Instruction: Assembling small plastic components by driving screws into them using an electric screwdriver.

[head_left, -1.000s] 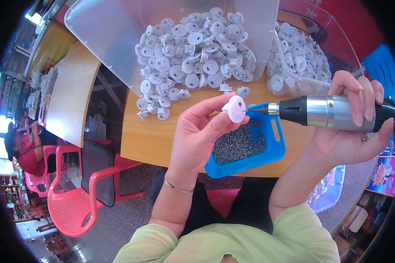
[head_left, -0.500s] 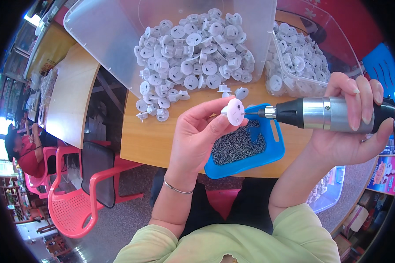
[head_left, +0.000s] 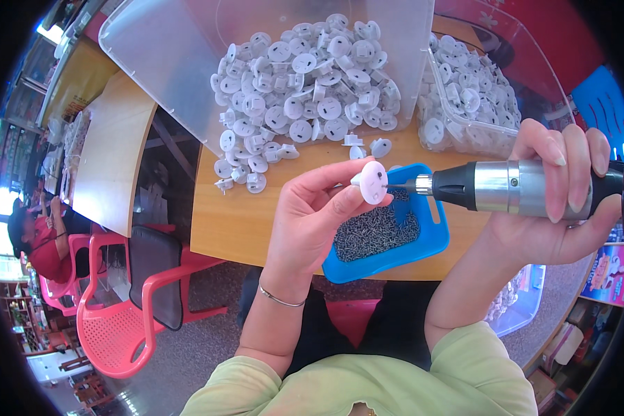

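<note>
Between the thumb and fingers of my left hand [head_left: 317, 208] is a round white plastic plug part [head_left: 374, 182], its disc face turned to the right. My right hand [head_left: 558, 191] is wrapped around a silver and black electric screwdriver [head_left: 496, 186], held level. The thin bit points left and its tip meets the disc's face. Any screw at the tip is too small to make out. Below the two hands, a blue plastic basket [head_left: 388, 262] on the table holds many small dark screws [head_left: 374, 234].
A large clear bin [head_left: 166, 76] lies behind, with a heap of white plug parts [head_left: 305, 90] spilling onto the wooden table [head_left: 222, 215]. Another clear box [head_left: 492, 132] of parts stands at the back right. Pink chairs [head_left: 111, 333] and a seated person [head_left: 41, 236] are at the left.
The screwdriver has shifted slightly left and down, its tip now closer to the lower part of the disc. The disc has tilted a little; my left hand stays nearly in place.
</note>
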{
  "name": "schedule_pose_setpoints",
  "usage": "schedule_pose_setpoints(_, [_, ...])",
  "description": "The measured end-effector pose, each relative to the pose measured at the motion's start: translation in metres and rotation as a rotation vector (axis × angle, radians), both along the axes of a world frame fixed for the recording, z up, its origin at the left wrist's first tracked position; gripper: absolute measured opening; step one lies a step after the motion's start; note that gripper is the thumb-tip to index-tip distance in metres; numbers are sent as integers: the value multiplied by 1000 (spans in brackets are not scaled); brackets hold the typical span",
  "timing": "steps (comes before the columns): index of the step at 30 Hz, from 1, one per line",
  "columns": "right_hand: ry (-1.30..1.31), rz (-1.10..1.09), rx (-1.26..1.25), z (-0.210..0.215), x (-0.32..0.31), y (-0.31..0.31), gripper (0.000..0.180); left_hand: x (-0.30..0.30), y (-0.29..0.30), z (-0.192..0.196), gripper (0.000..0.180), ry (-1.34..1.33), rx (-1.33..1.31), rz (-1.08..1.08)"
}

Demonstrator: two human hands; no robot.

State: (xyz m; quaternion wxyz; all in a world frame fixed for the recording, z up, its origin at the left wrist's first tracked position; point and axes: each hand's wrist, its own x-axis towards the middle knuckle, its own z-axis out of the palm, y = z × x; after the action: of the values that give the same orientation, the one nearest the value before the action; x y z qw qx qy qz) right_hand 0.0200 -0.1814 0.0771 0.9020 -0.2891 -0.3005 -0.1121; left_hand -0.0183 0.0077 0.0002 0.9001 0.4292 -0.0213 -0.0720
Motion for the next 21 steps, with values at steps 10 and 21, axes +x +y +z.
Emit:
schedule_pose_setpoints(10, [-29,81,21,-1,2,1,31,-1,1,0,29,18,-9,-12])
schedule_pose_setpoints(21, [-65,291,267,6,2,-24,34,6,1,1,18,-34,-79,-6])
